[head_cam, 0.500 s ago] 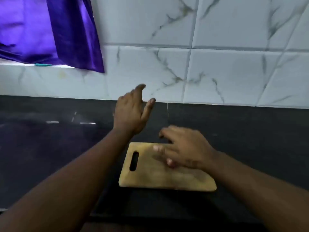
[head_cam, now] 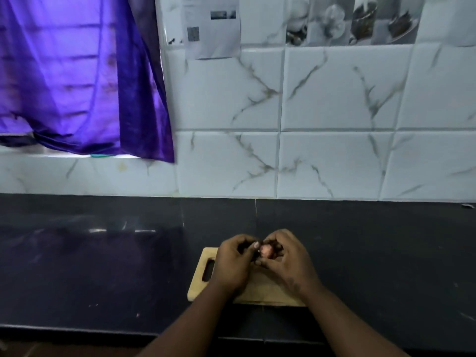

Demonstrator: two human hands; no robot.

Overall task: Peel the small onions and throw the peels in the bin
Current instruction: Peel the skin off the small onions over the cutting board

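Note:
A small pinkish onion [head_cam: 266,250] is held between the fingertips of both hands, just above the far edge of a wooden cutting board [head_cam: 203,287] with a handle slot on its left end. My left hand [head_cam: 233,264] curls its fingers around the onion from the left. From the other side my right hand [head_cam: 286,258] pinches it with thumb and fingers. Most of the onion is hidden by the fingers. No other onions, peels or bin are in view.
The board lies on a dark stone counter [head_cam: 103,266] that runs left and right along a white marble-patterned tile wall [head_cam: 334,112]. A purple curtain [head_cam: 77,86] hangs at the upper left. The counter's front edge [head_cam: 77,328] is near the bottom.
My left hand, raised with fingers spread over the counter, has come down to the board. Both hands have closed together around a small onion. The camera has tilted upward.

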